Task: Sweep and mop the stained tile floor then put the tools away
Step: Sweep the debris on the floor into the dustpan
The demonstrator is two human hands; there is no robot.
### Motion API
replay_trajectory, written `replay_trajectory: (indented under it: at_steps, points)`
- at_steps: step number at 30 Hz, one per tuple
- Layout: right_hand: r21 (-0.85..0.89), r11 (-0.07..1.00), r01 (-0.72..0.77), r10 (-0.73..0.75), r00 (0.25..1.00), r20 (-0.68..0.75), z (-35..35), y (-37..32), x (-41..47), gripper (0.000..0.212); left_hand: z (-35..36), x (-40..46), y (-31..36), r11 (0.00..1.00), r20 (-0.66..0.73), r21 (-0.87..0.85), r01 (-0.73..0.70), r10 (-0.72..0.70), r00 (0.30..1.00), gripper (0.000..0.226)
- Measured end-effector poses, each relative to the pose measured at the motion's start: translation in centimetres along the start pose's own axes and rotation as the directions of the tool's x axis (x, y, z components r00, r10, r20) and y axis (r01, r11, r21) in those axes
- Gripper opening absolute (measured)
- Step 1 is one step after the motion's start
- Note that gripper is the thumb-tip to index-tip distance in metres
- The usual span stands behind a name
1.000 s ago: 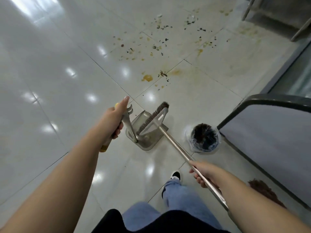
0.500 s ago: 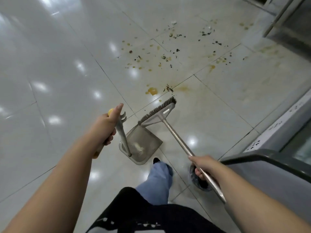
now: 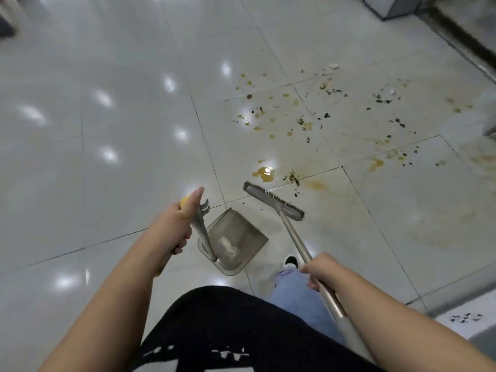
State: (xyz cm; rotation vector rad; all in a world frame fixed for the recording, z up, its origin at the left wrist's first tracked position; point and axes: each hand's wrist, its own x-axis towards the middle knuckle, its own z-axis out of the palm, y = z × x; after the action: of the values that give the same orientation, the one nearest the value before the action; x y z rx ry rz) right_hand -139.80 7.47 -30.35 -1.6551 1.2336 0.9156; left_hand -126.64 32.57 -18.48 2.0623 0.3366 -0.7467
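The left hand (image 3: 179, 226) was curled round the top of the dustpan handle (image 3: 201, 234), thumb stretched up along a yellow grip end. From that fist the grey handle ran down to the dustpan (image 3: 236, 240), whose tray sat low over the tile floor (image 3: 107, 183) with a pale smear of dirt inside it; whether it touched the tiles could not be told. The right hand (image 3: 320, 269) gripped the metal shaft of the broom (image 3: 273, 201), fingers wrapped under it. The broom head lay just beyond the dustpan's open lip, bristles toward the mess. Just past the bristles was an orange puddle (image 3: 265, 174), and farther out yellow-brown stains and dark crumbs (image 3: 322, 122) were scattered over several tiles. A shoe (image 3: 291, 261) and a jeans leg showed between dustpan and broom shaft.
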Motion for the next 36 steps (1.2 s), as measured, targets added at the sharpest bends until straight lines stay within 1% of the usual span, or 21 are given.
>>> replay_trajectory:
  at_steps: [4, 8, 10, 12, 13, 15, 16, 18, 20, 22, 24, 26, 29, 32, 34, 36]
  points:
    - [-0.117, 0.993, 0.023, -0.019, 0.999, 0.036, -3.8, -5.3, 4.3, 0.018, 0.7, 1.0, 1.6, 0.99, -0.091, -0.126, 0.068, -0.08, 0.993, 0.054]
    - [-0.162, 0.986, 0.031, -0.006, 0.988, 0.154, -6.7, -10.0, 7.8, 0.034, 2.2, 1.6, 4.4, 0.966, -0.184, -0.21, 0.149, -0.189, 0.965, 0.053]
    - [-0.153, 0.987, 0.041, -0.006, 0.976, 0.22, -7.5, -12.2, 8.9, 0.034, 2.8, 2.0, 5.7, 0.962, -0.208, -0.209, 0.173, -0.217, 0.954, 0.057]
    - [-0.17, 0.983, 0.065, -0.016, 0.961, 0.275, -7.6, -14.2, 9.6, 0.032, 3.1, 2.3, 6.5, 0.959, -0.237, -0.2, 0.198, -0.244, 0.94, 0.067]
    - [-0.181, 0.982, 0.058, -0.001, 0.954, 0.299, -7.5, -14.9, 9.8, 0.031, 3.2, 2.3, 6.7, 0.958, -0.261, -0.189, 0.217, -0.262, 0.929, 0.072]
    - [-0.254, 0.967, 0.003, 0.088, 0.933, 0.348, -7.3, -16.1, 10.0, 0.033, 3.2, 2.0, 6.9, 0.954, -0.306, -0.153, 0.258, -0.294, 0.905, 0.081]
    - [-0.302, 0.953, -0.023, 0.138, 0.921, 0.365, -7.2, -16.5, 10.2, 0.036, 3.1, 1.9, 6.8, 0.951, -0.32, -0.14, 0.275, -0.306, 0.896, 0.081]
    - [-0.392, 0.92, -0.019, 0.175, 0.914, 0.366, -6.6, -17.6, 10.9, 0.035, 2.6, 1.9, 6.6, 0.943, -0.335, -0.109, 0.314, -0.333, 0.882, 0.073]
    - [-0.446, 0.895, 0.027, 0.134, 0.936, 0.324, -5.5, -18.3, 11.3, 0.03, 1.7, 2.2, 6.6, 0.934, -0.344, -0.099, 0.344, -0.357, 0.869, 0.064]
    - [-0.492, 0.863, 0.118, 0.057, 0.943, 0.327, -4.1, -18.5, 11.5, 0.032, 0.6, 2.2, 6.4, 0.925, -0.343, -0.087, 0.37, -0.377, 0.86, 0.06]
    - [-0.524, 0.834, 0.175, 0.03, 0.933, 0.359, -3.0, -18.5, 11.3, 0.035, -0.1, 2.0, 5.9, 0.927, -0.323, -0.057, 0.37, -0.368, 0.872, 0.058]
    - [-0.544, 0.817, 0.191, 0.027, 0.93, 0.368, -2.8, -18.9, 11.3, 0.034, -0.5, 1.8, 5.4, 0.93, -0.296, -0.022, 0.367, -0.357, 0.886, 0.054]
    - [-0.614, 0.773, 0.156, 0.089, 0.933, 0.349, -2.4, -19.8, 11.1, 0.032, -1.4, 1.9, 4.4, 0.925, -0.286, -0.002, 0.381, -0.365, 0.886, 0.054]
    - [-0.643, 0.765, 0.039, 0.234, 0.913, 0.334, -1.4, -20.2, 10.3, 0.032, -2.6, 2.4, 4.0, 0.92, -0.282, -0.003, 0.393, -0.377, 0.882, 0.059]
    - [-0.649, 0.76, 0.041, 0.241, 0.909, 0.339, -0.4, -20.3, 10.1, 0.031, -3.0, 2.7, 4.1, 0.923, -0.254, 0.032, 0.383, -0.363, 0.897, 0.058]
    - [-0.63, 0.773, 0.074, 0.183, 0.925, 0.332, 0.7, -20.7, 9.8, 0.033, -3.0, 3.2, 4.4, 0.929, -0.216, 0.103, 0.357, -0.329, 0.919, 0.059]
